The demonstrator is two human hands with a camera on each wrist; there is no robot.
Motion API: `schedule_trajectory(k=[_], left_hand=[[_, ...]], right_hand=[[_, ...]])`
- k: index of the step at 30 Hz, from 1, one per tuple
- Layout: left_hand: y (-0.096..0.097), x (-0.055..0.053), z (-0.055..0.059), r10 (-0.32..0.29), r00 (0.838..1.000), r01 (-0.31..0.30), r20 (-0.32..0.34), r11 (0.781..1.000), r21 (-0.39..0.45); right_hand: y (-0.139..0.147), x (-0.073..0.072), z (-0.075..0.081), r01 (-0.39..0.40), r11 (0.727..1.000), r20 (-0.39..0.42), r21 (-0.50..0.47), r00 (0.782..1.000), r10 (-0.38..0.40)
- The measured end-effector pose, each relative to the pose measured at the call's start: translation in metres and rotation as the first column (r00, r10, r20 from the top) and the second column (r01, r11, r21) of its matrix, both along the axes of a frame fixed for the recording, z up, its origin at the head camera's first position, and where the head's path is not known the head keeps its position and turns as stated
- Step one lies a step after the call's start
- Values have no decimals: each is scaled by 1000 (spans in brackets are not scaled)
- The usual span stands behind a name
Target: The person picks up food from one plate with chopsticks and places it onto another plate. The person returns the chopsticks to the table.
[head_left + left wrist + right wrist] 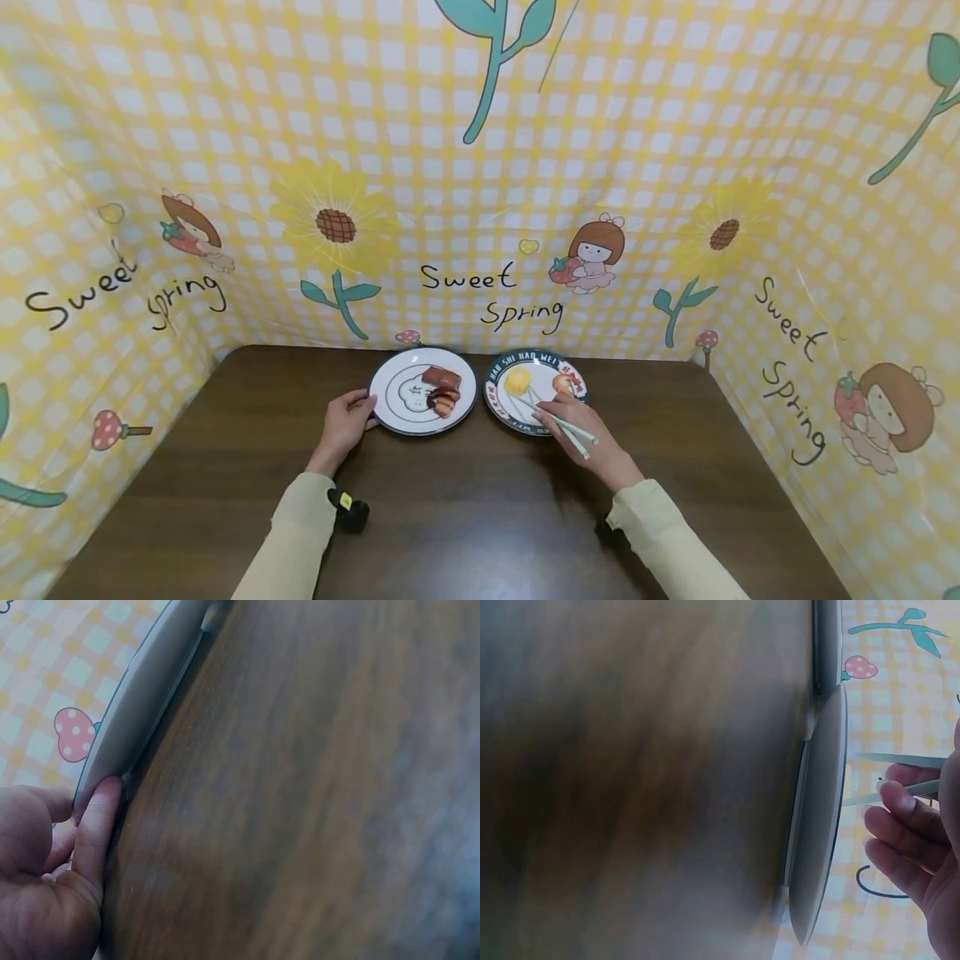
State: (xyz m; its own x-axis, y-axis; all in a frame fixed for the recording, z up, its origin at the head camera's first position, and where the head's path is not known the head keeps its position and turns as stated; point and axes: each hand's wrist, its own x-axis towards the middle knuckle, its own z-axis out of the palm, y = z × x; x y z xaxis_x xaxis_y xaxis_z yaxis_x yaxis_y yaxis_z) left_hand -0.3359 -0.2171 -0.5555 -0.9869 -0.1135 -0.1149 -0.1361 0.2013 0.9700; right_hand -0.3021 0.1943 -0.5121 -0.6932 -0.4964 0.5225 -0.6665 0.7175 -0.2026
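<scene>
My left hand [347, 425] holds the left rim of a white plate [392, 385] with a dark edge. In the left wrist view, one finger [99, 821] presses beneath the rim. A brown slab of meat [441, 377] and a striped piece, perhaps pork belly [444, 404], lie on that plate. My right hand [592, 437] grips a pair of pale chopsticks [582, 432] above a second plate [542, 373] with a green lettered rim. Their tips are spread near a yellow ball-shaped piece of food [517, 382]. An orange shrimp [562, 384] lies at that plate's right, partly behind the hand.
Both plates stand side by side, with a narrow gap, near the back of a dark wooden table [450, 508]. A yellow checked cloth [420, 192] with printed flowers and lettering hangs behind the table and along both sides.
</scene>
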Motion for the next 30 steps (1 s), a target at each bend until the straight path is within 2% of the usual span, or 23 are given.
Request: schedule_trajectory(k=[11,16,19,23,30], left_hand=[[1,0,3,-4,1000,4,15,1000,-4],[1,0,4,-4,1000,4,1,1000,-9],[1,0,4,-5,1000,5,3,1000,-5],[1,1,4,-7,1000,7,5,1000,1],[0,2,4,4,1000,-4,12,1000,-8]], right_hand=[[2,-9,3,-54,995,-71,-87,996,48],[-2,-14,6,-69,994,-37,-82,997,66],[-5,-15,7,-101,992,-32,-69,995,99],[-6,-15,8,-128,991,-66,-23,990,126],[-12,-21,9,-99,988,-48,115,993,105]])
